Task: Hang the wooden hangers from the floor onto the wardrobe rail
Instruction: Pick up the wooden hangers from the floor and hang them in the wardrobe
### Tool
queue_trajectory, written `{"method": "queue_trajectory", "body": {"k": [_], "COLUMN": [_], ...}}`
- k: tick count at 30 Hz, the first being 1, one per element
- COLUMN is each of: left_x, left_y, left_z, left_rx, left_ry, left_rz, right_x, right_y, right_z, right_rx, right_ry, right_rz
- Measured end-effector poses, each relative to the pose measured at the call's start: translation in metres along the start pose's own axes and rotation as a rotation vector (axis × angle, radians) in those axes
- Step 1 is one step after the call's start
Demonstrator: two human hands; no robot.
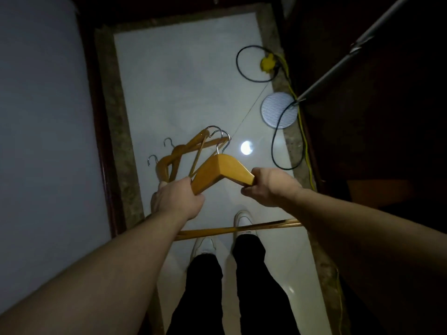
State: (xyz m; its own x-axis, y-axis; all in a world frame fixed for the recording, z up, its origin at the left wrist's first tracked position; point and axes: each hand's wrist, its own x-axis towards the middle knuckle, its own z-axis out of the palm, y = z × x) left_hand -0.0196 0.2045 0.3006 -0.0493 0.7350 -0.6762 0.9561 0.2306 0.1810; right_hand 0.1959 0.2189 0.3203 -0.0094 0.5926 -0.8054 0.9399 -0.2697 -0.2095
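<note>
I look straight down at a white tiled floor (183,88). A wooden hanger (221,169) with a metal hook is held above the floor by both hands. My left hand (177,198) grips its left arm end, and my right hand (271,187) grips its right arm end. A thin wooden bar (232,229) of a hanger runs across below my wrists, over my shoes. Several more wooden hangers (180,152) lie piled on the floor just beyond my left hand, hooks pointing away. No wardrobe rail is clearly seen.
A round white disc (279,110) sits on the floor at right, with a black cable (275,141) looped beside it and a yellow plug (267,61) and yellow cord farther back. A grey pole (350,56) slants across the upper right. A pale wall (43,117) stands at left.
</note>
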Motion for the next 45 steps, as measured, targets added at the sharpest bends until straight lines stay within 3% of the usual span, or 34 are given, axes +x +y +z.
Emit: {"method": "queue_trajectory", "body": {"k": [7,14,18,22,24,32,45], "left_x": [-0.059,-0.127,-0.175,-0.216,-0.242,-0.364,-0.598], "left_y": [0.046,0.118,0.16,0.209,0.239,0.352,0.474], "left_z": [-0.095,-0.209,-0.26,-0.3,-0.315,-0.339,-0.292], "left_rx": [0.099,0.206,0.266,0.482,0.466,0.36,0.351], "left_ry": [0.042,0.098,0.206,0.444,0.437,0.357,0.407], "left_rz": [0.115,0.318,0.517,0.736,0.782,0.969,1.365], "right_x": [-0.104,-0.205,-0.276,-0.352,-0.386,-0.525,-0.768], "right_y": [-0.007,-0.004,0.001,0.013,0.029,0.101,0.221], "right_z": [-0.071,-0.127,-0.163,-0.196,-0.207,-0.237,-0.19], "right_rx": [0.182,0.432,0.633,0.693,0.73,0.692,0.743], "right_ry": [0.045,0.267,0.42,0.51,0.577,0.814,1.101], "right_rz": [0.035,0.127,0.145,0.171,0.193,0.324,0.424]}}
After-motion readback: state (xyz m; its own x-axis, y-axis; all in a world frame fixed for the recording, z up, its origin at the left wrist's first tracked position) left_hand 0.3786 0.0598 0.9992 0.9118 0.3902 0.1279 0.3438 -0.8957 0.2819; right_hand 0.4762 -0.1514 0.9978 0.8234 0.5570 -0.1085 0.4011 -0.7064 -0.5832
